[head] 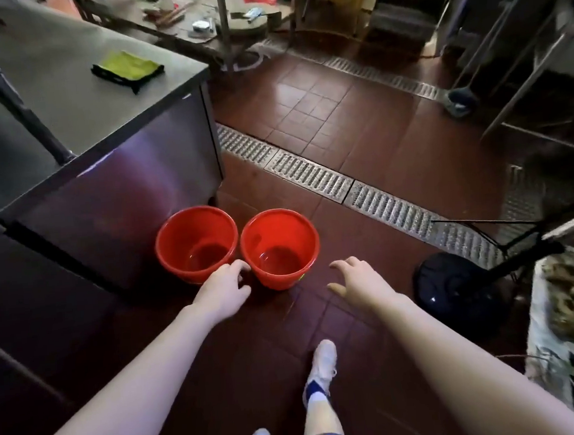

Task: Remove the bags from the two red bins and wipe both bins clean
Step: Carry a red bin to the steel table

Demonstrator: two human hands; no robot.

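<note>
Two round red plastic bins stand upright on the dark red tiled floor, side by side, rims all but touching. The left bin (177, 239) sits tight against the foot of the steel counter, by its near corner; the right bin (280, 231) stands just out from it on open floor. Both mouths face up, showing bare glossy insides and shiny bottoms. A folded yellow-green cloth (128, 69) with black edging lies flat on the countertop, towards its far right corner.

Dim, pale glare on floor tiles (298, 91), wide-angle bending at edges, slightly soft
</note>
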